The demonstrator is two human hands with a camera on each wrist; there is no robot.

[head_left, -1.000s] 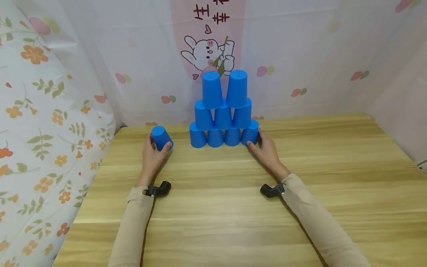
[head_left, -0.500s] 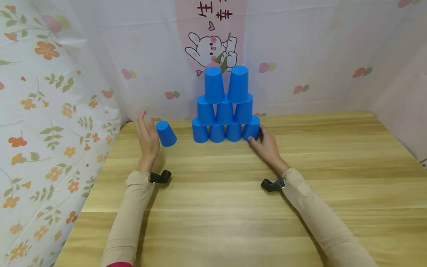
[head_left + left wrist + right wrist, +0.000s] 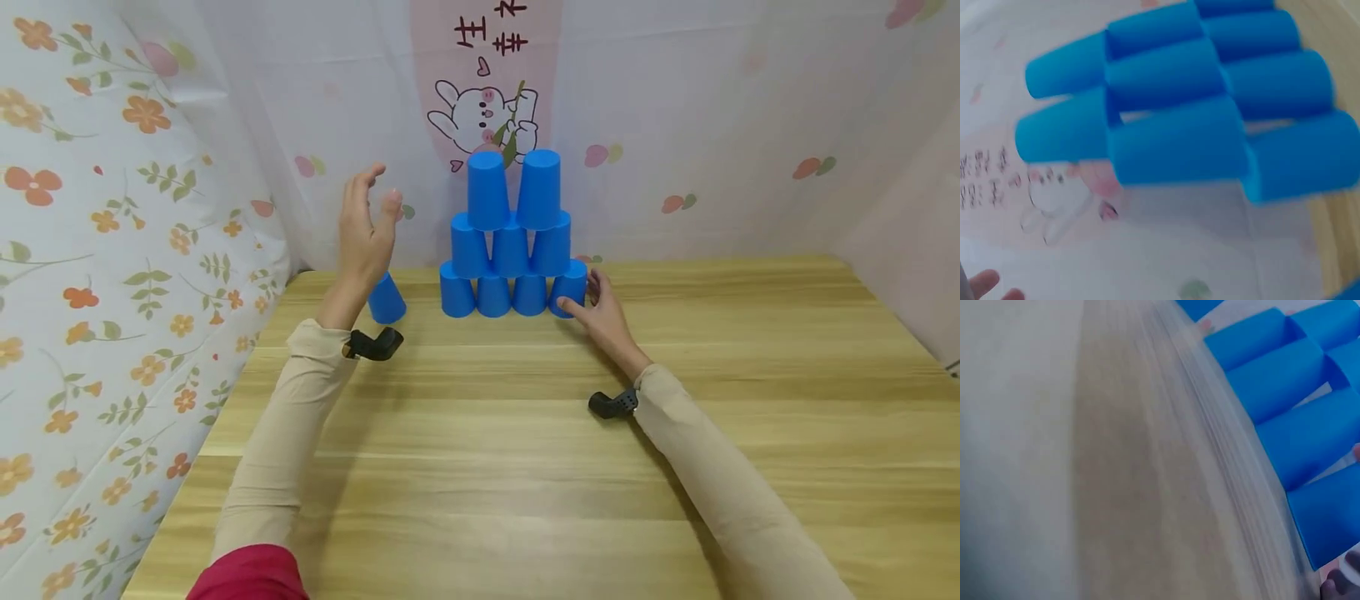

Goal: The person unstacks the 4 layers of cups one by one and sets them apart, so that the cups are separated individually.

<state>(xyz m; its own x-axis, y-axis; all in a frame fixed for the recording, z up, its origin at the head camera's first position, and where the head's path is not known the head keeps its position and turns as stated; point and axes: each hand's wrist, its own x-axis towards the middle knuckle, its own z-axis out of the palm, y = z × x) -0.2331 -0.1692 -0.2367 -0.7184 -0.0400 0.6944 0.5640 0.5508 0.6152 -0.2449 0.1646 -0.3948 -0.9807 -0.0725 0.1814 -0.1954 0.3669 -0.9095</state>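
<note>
A pyramid of upside-down blue cups stands near the back of the table, with several in the bottom row, three above and two on top. My left hand is raised to the pyramid's left, fingers apart and holding nothing. Partly hidden behind the left wrist, a single blue cup sits upside down on the table. Around the bottom row's rightmost cup, my right hand is loosely spread, thumb in front and fingers at its right side. Whether those fingers touch it is hard to tell.
The wooden table extends forward and to both sides. A white cloth with a rabbit print hangs close behind the pyramid. Flower-patterned cloth borders the left edge.
My left hand let go of the single cup, then rose and moved right above it. My right hand stayed by the bottom-right cup, its fingers loosening slightly. The pyramid kept its shape.
</note>
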